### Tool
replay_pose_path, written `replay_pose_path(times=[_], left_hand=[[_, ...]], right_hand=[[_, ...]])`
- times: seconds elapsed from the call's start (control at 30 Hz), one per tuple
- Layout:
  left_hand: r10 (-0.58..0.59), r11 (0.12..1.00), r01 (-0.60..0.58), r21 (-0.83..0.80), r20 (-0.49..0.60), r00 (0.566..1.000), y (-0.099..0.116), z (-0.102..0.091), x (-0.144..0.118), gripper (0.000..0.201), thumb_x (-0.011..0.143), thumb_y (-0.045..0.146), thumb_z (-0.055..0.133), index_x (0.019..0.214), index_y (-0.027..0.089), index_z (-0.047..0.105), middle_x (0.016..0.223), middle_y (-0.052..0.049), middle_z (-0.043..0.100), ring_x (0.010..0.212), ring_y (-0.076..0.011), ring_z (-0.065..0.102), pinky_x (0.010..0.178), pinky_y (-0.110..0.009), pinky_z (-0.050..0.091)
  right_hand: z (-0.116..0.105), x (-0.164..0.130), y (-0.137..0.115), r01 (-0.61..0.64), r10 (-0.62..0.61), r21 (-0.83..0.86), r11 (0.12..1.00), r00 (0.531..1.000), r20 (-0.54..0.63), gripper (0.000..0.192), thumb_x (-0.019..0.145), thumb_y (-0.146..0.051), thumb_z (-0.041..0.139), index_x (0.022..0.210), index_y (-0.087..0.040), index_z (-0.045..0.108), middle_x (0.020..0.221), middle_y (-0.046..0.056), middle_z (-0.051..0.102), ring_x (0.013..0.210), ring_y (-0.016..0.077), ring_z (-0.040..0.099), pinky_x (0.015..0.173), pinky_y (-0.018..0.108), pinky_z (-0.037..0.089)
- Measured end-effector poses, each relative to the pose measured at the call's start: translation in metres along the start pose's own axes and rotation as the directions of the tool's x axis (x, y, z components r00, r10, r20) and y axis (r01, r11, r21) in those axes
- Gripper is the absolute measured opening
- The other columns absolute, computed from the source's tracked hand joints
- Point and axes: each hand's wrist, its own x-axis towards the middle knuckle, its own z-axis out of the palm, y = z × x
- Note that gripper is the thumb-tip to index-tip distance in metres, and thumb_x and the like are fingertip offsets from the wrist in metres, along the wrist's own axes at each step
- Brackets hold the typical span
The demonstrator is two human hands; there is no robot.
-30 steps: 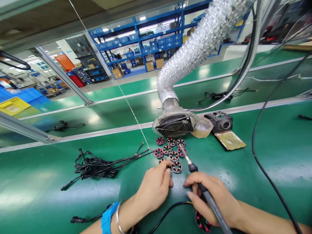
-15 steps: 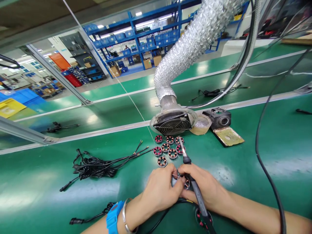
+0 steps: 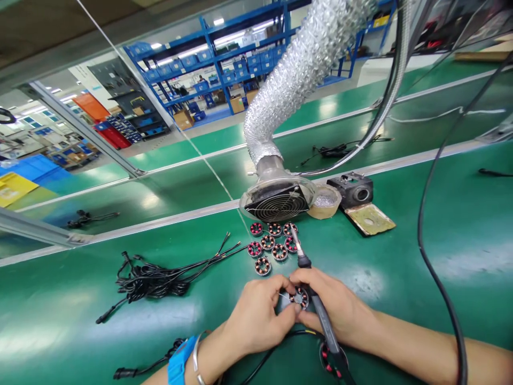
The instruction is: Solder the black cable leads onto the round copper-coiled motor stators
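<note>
I see one small copper-wound stator ring (image 3: 300, 298) pinched between my left hand (image 3: 256, 315) and right hand (image 3: 336, 310), which also grips the black soldering iron (image 3: 316, 299). Seven rings (image 3: 272, 243) wait beyond my fingertips.

A green desk (image 3: 401, 278) carries a tangled bundle of black cables (image 3: 152, 278) on the left, with thin wire ends fanning out to the right. Farther back a crinkled silver duct (image 3: 296, 75) bends down to a round extraction hood with a wire fan grille (image 3: 276, 206) facing forward. Just right of the hood sits a tape roll (image 3: 325, 202), touching or nearly touching it, then a small black box (image 3: 352, 190) resting on a yellowed plate (image 3: 369, 219). A thick black cord (image 3: 435, 160) hangs down at the right. Beyond glass panels, blue shelving (image 3: 224, 69) holds bins and cardboard boxes.
</note>
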Motion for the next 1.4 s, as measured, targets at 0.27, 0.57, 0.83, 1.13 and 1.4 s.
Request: replay_pose_path(times=[0.27, 0.57, 0.83, 1.13, 1.4], left_hand=[[-0.033, 0.985, 0.050, -0.167, 0.105, 0.994, -0.010, 0.003, -0.001, 0.016, 0.091, 0.031, 0.052, 0.081, 0.019, 0.055, 0.059, 0.006, 0.039, 0.055, -0.0107, 0.033, 0.053, -0.024, 0.023], [0.242, 0.966, -0.242, 0.089, 0.012, 0.970, -0.016, 0.007, -0.007, 0.013, 0.089, 0.027, 0.056, 0.100, 0.021, 0.061, 0.061, 0.006, 0.052, 0.052, -0.0108, 0.043, 0.054, -0.023, 0.032], [0.552, 0.796, -0.484, 0.365, -0.106, 0.827, -0.025, 0.020, -0.004, 0.015, 0.087, 0.013, 0.053, 0.091, 0.021, 0.064, 0.069, 0.001, 0.068, 0.059, -0.0145, 0.062, 0.058, -0.025, 0.039], [0.233, 0.955, -0.213, 0.205, -0.076, 0.970, -0.015, 0.003, -0.006, 0.014, 0.090, 0.016, 0.048, 0.081, 0.020, 0.059, 0.057, 0.005, 0.055, 0.050, -0.0105, 0.048, 0.051, -0.022, 0.034], [0.467, 0.865, -0.424, 0.269, -0.119, 0.876, -0.018, 0.013, -0.004, 0.013, 0.088, 0.023, 0.060, 0.100, 0.020, 0.063, 0.088, -0.001, 0.075, 0.070, -0.0147, 0.068, 0.067, -0.024, 0.047]], right_hand=[[-0.002, 0.000, 0.000, -0.010, 0.012, -0.052, 0.999, 0.999, 0.031, 0.049, 0.076, -0.010, 0.066, 0.117, -0.023, 0.043, 0.100, 0.005, 0.060, 0.082, 0.0187, 0.060, 0.070, 0.030, 0.052], [-0.014, 0.004, -0.004, 0.030, -0.037, 0.073, 0.997, 0.994, 0.100, 0.062, 0.067, 0.003, 0.055, 0.121, -0.022, 0.040, 0.098, 0.002, 0.058, 0.080, 0.0151, 0.058, 0.074, 0.026, 0.050], [-0.011, 0.005, -0.002, -0.006, 0.004, 0.051, 0.999, 0.998, 0.057, 0.056, 0.070, -0.001, 0.056, 0.119, -0.022, 0.040, 0.096, 0.002, 0.057, 0.072, 0.0131, 0.056, 0.068, 0.024, 0.049], [-0.006, 0.004, 0.002, 0.040, -0.042, -0.047, 0.998, 0.998, -0.040, 0.051, 0.074, -0.006, 0.059, 0.120, -0.020, 0.041, 0.098, 0.005, 0.059, 0.081, 0.0176, 0.056, 0.072, 0.029, 0.050], [-0.007, 0.005, 0.001, 0.190, -0.214, -0.242, 0.952, 0.974, -0.079, 0.041, 0.082, -0.011, 0.058, 0.120, -0.017, 0.041, 0.094, 0.008, 0.061, 0.075, 0.0211, 0.050, 0.065, 0.033, 0.049]])
